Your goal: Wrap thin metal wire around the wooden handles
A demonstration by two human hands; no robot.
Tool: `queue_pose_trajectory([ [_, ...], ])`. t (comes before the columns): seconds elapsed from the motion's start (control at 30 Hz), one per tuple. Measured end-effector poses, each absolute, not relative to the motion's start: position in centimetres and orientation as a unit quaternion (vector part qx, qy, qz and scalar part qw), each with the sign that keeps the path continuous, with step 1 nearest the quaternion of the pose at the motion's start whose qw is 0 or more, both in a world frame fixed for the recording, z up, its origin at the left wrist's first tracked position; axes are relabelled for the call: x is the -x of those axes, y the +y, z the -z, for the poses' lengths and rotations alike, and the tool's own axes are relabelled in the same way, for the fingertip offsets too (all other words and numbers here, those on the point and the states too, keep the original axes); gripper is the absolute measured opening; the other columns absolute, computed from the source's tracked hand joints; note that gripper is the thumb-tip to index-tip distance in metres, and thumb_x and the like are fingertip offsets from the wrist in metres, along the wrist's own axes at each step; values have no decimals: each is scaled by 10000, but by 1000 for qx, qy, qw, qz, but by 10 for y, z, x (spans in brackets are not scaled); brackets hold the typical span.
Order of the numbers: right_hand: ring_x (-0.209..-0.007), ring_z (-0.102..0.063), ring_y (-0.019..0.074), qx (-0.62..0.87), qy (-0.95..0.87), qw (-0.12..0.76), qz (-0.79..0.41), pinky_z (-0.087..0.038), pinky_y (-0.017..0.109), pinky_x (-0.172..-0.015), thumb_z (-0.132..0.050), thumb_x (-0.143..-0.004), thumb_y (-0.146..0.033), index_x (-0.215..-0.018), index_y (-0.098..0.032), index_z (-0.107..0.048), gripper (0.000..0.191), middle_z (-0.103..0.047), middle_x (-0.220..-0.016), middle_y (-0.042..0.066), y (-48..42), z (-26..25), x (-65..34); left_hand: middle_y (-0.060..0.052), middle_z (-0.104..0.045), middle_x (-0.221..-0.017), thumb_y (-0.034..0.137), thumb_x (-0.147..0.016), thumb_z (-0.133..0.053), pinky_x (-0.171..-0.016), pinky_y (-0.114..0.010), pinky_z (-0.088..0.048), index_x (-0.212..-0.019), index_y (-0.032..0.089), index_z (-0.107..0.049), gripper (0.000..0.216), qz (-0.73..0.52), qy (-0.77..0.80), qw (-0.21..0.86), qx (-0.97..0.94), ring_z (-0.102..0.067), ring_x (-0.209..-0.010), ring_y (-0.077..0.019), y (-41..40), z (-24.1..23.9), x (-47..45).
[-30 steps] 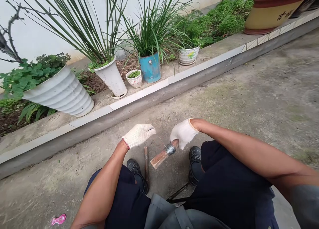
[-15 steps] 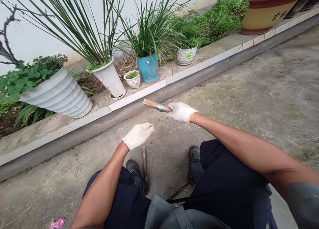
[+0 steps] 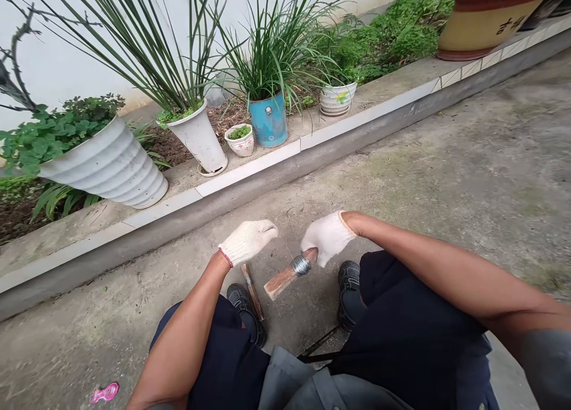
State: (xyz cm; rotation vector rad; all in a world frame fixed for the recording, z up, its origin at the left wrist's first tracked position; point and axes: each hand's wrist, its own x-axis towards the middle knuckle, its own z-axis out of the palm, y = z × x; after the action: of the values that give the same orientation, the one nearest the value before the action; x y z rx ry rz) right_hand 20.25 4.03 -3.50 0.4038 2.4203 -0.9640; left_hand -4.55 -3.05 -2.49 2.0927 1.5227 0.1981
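My right hand [image 3: 328, 237], in a white knit glove, grips one end of a wooden stick [image 3: 282, 282] that has a coil of silvery wire [image 3: 300, 265] wound around it. From the coil a thin strand of wire [image 3: 285, 246] runs up to my left hand [image 3: 250, 241], also gloved, whose fingers are pinched on it. The stick points down and to the left. Below my left hand, a second wooden stick [image 3: 254, 294] with wire around its upper part lies on the concrete beside my left shoe [image 3: 243, 309].
A low tiled ledge [image 3: 250, 166] crosses in front, bearing white pots [image 3: 107, 166], a blue bucket [image 3: 268, 121] and a yellow pot [image 3: 486, 26] with plants. On the ground at lower left lies a pink object [image 3: 106, 392]. My right shoe [image 3: 349, 291] stands on the concrete.
My right hand has come down toward me and turned, swinging the stick's free end downward. My left hand has stayed nearly in place. The stick on the ground has shifted, its upper end further left.
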Motion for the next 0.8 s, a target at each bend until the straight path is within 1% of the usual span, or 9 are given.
queue_pose_trajectory([
  [0.07, -602, -519, 113, -172, 879, 199, 397, -328, 247, -586, -711, -720, -411, -853, -211, -658, 245, -595, -668, -63, 41, 21, -206, -33, -753, -998, 446, -1020, -449, -813, -259, -485, -1001, 208, -744, 379, -79, 568, 282, -769, -662, -885, -197, -30, 26, 43],
  [0.13, -605, -518, 108, -246, 870, 119, 410, -321, 242, -574, -691, -749, -454, -885, -208, -650, 284, -615, -700, -54, 46, 10, -206, -44, -733, -881, 450, -1016, -459, -785, -277, -491, -952, 191, -732, 382, -82, 574, 288, -763, -650, -809, -197, -30, 26, 41],
  [0.23, -646, -539, 121, -380, 846, -14, 372, -331, 245, -581, -649, -793, -480, -925, -198, -643, 312, -649, -757, -20, 58, 5, -204, -12, -655, -701, 480, -1040, -406, -726, -281, -471, -918, 187, -702, 434, -75, 578, 289, -760, -603, -668, -178, -30, 24, 39],
  [0.33, -705, -581, 152, -463, 834, -73, 291, -357, 255, -615, -597, -840, -493, -959, -195, -651, 325, -683, -815, 22, 73, 14, -204, 16, -620, -680, 460, -1055, -368, -715, -266, -441, -925, 200, -679, 426, -67, 572, 274, -771, -586, -659, -165, -31, 22, 38],
  [0.43, -789, -635, 207, -521, 828, -43, 203, -392, 284, -662, -554, -882, -474, -1029, -205, -674, 330, -718, -923, 79, 86, 23, -207, 11, -641, -725, 443, -1055, -370, -719, -261, -428, -920, 205, -678, 412, -64, 563, 259, -782, -597, -695, -168, -32, 20, 39],
  [0.5, -828, -661, 243, -537, 828, 12, 163, -418, 313, -692, -550, -892, -385, -1084, -204, -687, 297, -728, -976, 119, 89, 28, -207, 7, -663, -762, 441, -1058, -368, -730, -259, -428, -948, 209, -687, 409, -64, 563, 251, -785, -608, -714, -170, -32, 18, 40],
  [0.6, -822, -676, 269, -508, 842, 123, 137, -445, 353, -724, -604, -836, -234, -1070, -188, -710, 261, -728, -944, 146, 82, 34, -203, -7, -696, -844, 426, -1060, -368, -742, -255, -434, -998, 205, -692, 398, -69, 572, 228, -785, -621, -736, -170, -31, 15, 43],
  [0.7, -743, -648, 228, -387, 878, 221, 177, -431, 340, -715, -674, -757, -206, -912, -203, -721, 162, -694, -803, 79, 67, 40, -199, -23, -715, -937, 397, -1057, -368, -747, -251, -440, -984, 197, -696, 391, -70, 572, 214, -789, -629, -753, -165, -31, 15, 46],
  [0.8, -656, -573, 159, -217, 907, 244, 266, -373, 285, -648, -716, -712, -299, -804, -212, -669, 135, -612, -683, -11, 52, 40, -201, -18, -717, -892, 418, -1052, -388, -758, -245, -452, -1000, 203, -707, 388, -76, 570, 237, -783, -640, -777, -170, -30, 21, 47],
])
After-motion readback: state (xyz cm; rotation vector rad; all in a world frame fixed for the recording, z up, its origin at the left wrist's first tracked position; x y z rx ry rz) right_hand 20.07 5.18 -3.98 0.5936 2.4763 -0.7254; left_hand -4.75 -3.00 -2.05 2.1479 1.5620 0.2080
